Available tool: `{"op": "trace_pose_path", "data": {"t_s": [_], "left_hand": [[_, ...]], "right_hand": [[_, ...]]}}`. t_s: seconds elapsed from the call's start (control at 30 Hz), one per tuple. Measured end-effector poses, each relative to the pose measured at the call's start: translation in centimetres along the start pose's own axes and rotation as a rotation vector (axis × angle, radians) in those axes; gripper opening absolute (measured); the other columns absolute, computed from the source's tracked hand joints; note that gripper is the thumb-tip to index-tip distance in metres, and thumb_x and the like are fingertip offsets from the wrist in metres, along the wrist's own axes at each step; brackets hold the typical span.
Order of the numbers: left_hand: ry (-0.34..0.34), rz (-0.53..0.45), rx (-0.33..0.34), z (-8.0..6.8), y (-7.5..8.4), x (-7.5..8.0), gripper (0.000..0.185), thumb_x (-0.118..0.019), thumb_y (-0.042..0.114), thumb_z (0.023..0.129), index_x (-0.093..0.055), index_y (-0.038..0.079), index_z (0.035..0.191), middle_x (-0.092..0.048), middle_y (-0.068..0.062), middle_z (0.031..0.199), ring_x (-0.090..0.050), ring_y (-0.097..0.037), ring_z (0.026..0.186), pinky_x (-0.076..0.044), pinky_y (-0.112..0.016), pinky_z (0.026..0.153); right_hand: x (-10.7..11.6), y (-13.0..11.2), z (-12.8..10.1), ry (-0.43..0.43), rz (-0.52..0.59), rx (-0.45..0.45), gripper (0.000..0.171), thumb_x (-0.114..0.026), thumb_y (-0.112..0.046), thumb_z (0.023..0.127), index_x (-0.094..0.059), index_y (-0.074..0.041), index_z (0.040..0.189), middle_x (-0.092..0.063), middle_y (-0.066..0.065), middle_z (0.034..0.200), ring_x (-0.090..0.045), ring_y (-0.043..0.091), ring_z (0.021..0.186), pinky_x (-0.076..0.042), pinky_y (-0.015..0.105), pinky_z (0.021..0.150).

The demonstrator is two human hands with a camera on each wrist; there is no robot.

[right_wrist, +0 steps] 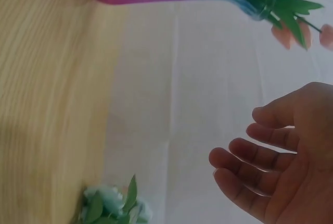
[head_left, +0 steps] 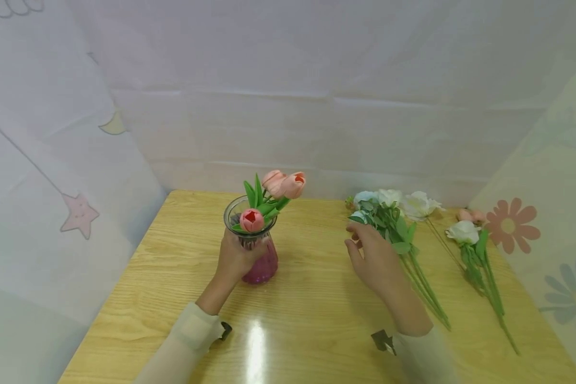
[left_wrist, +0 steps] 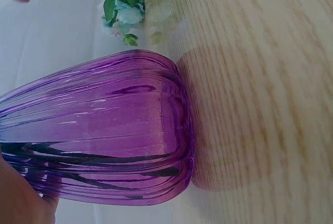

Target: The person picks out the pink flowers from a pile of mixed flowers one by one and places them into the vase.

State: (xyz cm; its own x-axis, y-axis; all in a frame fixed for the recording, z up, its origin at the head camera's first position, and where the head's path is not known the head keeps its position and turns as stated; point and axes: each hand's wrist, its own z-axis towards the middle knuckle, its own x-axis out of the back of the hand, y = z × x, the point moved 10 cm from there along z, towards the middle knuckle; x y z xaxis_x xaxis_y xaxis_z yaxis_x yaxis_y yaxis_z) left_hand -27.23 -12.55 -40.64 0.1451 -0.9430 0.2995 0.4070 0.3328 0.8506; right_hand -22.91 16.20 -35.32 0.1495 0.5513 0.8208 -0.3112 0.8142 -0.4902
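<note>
My left hand (head_left: pixel 235 256) grips a ribbed glass vase (head_left: pixel 261 268) around its neck. Purple at the bottom and bluish near the rim, the vase (left_wrist: pixel 114 130) has its base on or just above the tabletop. Pink tulips (head_left: pixel 252 220) with green leaves stand in it, and dark stems show through the glass. My right hand (head_left: pixel 376 258) is held over the table, nearest to the bunch of pale blue and white flowers (head_left: pixel 389 198). In the right wrist view, the fingers of this hand (right_wrist: pixel 291 161) are loosely bent and hold nothing.
A single white flower (head_left: pixel 420 206) on a thin stem lies right of the bunch. Further right lie a white rose (head_left: pixel 463 232) and a pink bloom (head_left: pixel 471 216) with long green stems. Patterned cloth (head_left: pixel 288 133) hangs around the wooden table (head_left: pixel 312 298).
</note>
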Motion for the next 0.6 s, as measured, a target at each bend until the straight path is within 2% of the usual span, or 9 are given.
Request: {"op": "trace_pose_path", "data": {"t_s": [0.13, 0.33, 0.43, 0.6], "left_hand": [[-0.003, -0.003, 0.012, 0.0, -0.1, 0.0, 0.071, -0.083, 0.017, 0.077, -0.044, 0.004, 0.135, -0.062, -0.015, 0.127, -0.06, -0.031, 0.12, -0.049, -0.054, 0.104], [-0.008, 0.018, 0.028, 0.0, -0.2, -0.1, 0.074, -0.083, 0.018, 0.077, -0.043, 0.005, 0.137, -0.06, -0.015, 0.129, -0.059, -0.032, 0.123, -0.047, -0.055, 0.107], [-0.005, 0.023, 0.032, 0.0, -0.2, 0.0, 0.075, -0.083, 0.018, 0.076, -0.043, 0.004, 0.137, -0.06, -0.016, 0.129, -0.059, -0.033, 0.123, -0.046, -0.055, 0.107], [-0.003, 0.025, 0.032, 0.0, -0.2, 0.0, 0.074, -0.083, 0.017, 0.076, -0.043, 0.004, 0.137, -0.06, -0.016, 0.128, -0.059, -0.033, 0.122, -0.046, -0.055, 0.107]], "right_hand": [[0.1, 2.5, -0.8, -0.015, 0.0, -0.059, 0.036, -0.054, -0.017, 0.104, -0.055, 0.001, 0.135, -0.061, 0.019, 0.123, -0.062, 0.035, 0.105, -0.055, 0.052, 0.081], [0.5, 6.8, -2.4, -0.077, -0.062, -0.177, 0.041, -0.049, -0.023, 0.106, -0.05, 0.001, 0.139, -0.058, 0.023, 0.131, -0.058, 0.043, 0.117, -0.05, 0.062, 0.09], [1.0, 8.4, -3.1, -0.095, -0.109, -0.202, 0.043, -0.049, -0.024, 0.105, -0.049, 0.0, 0.141, -0.058, 0.025, 0.133, -0.056, 0.047, 0.12, -0.047, 0.064, 0.093], [1.9, 10.4, -4.1, -0.098, -0.144, -0.192, 0.048, -0.049, -0.027, 0.106, -0.047, 0.004, 0.143, -0.051, 0.032, 0.138, -0.049, 0.053, 0.125, -0.042, 0.069, 0.099]]}}
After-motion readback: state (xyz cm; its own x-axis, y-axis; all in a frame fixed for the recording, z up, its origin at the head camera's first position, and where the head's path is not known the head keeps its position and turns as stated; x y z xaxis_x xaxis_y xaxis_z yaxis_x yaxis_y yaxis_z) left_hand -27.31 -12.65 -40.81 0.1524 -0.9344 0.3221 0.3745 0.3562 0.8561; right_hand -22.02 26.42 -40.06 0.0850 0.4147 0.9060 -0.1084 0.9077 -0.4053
